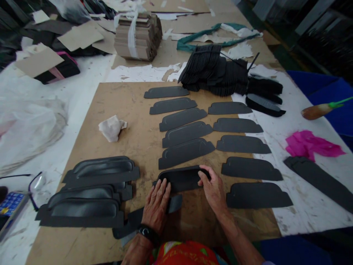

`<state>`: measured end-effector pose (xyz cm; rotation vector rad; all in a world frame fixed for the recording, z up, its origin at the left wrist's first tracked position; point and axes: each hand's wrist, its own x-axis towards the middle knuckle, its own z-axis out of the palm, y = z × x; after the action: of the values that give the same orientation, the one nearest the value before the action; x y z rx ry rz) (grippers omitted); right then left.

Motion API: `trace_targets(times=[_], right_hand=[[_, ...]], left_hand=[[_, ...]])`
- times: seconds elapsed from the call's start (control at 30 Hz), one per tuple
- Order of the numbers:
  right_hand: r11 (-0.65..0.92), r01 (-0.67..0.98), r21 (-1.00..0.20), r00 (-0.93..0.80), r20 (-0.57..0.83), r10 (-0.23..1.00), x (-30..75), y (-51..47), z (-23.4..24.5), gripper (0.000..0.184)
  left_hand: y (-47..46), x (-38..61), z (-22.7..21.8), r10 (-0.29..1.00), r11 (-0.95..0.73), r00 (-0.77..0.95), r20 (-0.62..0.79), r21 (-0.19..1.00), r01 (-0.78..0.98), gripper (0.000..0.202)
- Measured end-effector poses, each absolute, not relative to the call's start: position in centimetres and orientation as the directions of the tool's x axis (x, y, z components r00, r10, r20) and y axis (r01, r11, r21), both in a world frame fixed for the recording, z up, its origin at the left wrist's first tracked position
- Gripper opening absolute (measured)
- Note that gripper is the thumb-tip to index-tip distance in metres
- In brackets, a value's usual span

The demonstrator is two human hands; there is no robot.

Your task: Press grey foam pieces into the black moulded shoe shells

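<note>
A black shaped panel (185,178) with a raised rim lies on the brown board in front of me. My left hand (157,204), a dark band on its wrist, rests on the panel's left end with fingers stretched out flat. At the right end my right hand (212,186) pinches the rim between thumb and forefinger. Under and beside my left hand are dark strips (135,217), partly hidden. Flat black pieces (186,152) lie in a column beyond the panel, and similar black pieces (251,168) form another column to its right.
Several moulded black panels (85,208) overlap at the left of the brown board (110,105). A crumpled white cloth (111,128) lies behind them. Farther back are a bundle of black pieces (215,71) and a tied cardboard stack (138,36). Pink cloth (311,144) and a brush (317,111) lie right.
</note>
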<state>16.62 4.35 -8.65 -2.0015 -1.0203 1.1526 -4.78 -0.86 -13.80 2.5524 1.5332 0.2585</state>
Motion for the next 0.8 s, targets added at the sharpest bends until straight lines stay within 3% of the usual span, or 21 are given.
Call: trace_targets(times=[0.17, 0.37, 0.8], right_hand=[[-0.429, 0.374, -0.823, 0.291, -0.335, 0.896, 17.1, 4.2, -9.3, 0.038], [-0.305, 0.579, -0.756, 0.261, -0.183, 0.948, 18.3, 4.1, -11.0, 0.029], [-0.261, 0.660, -0.705, 0.248, -0.124, 0.961, 18.7, 5.1, -11.1, 0.021]], left_hand=[[-0.9, -4.8, -13.8, 0.877, -0.479, 0.477, 0.057, 0.189, 0.858, 0.076], [-0.8, -4.9, -13.9, 0.874, -0.484, 0.481, 0.060, 0.163, 0.860, 0.072], [-0.8, -4.5, -13.7, 0.885, -0.463, 0.459, 0.071, 0.218, 0.859, 0.082]])
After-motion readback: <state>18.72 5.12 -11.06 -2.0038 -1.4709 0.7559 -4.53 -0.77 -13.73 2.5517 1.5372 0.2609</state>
